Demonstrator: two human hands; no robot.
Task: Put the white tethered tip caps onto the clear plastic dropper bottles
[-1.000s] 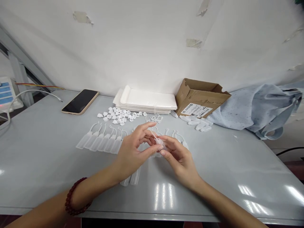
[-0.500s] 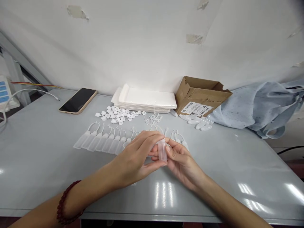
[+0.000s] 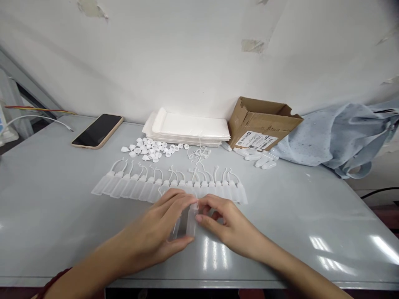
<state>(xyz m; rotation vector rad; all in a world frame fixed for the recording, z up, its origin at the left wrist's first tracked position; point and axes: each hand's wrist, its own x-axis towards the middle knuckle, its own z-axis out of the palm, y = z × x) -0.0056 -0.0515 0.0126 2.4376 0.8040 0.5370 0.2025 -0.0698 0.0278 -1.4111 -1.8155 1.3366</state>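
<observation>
The clear tubes (image 3: 186,223) were small, slim and translucent, made of frosted plastic. Two seemed to lie side by side, though motion blur softened their edges. They sat low over the table (image 3: 289,232), just in front of a long row of like tubes (image 3: 168,187).

The left hand (image 3: 152,234) had its grip closed around them, with the thumb under the lower ends and the fingers curled over the top. The right hand (image 3: 226,222) met them from the other side, its grip narrow and its fingertips (image 3: 199,217) pinched at the upper end of the nearer tube. The tubes lay between the two grips, touching both.

The table was smooth, grey and glossy, with streaks of reflected light. The tubes in the row lay shoulder to shoulder, each with a thin looped strap curling from its neck. Behind them was a scatter of small white caps (image 3: 152,149), matte and cone-like, and beside it a tangle of loose loops (image 3: 198,154). A stack of flat white trays (image 3: 187,129) leaned at the wall. To its right was an open brown cardboard box (image 3: 263,124) with a printed label, a few loose tubes (image 3: 258,160) just in front of it. A dark phone (image 3: 97,131) in a pale case lay face up at the left. A rumpled, speckled blue cloth (image 3: 339,137) lay at the right.
</observation>
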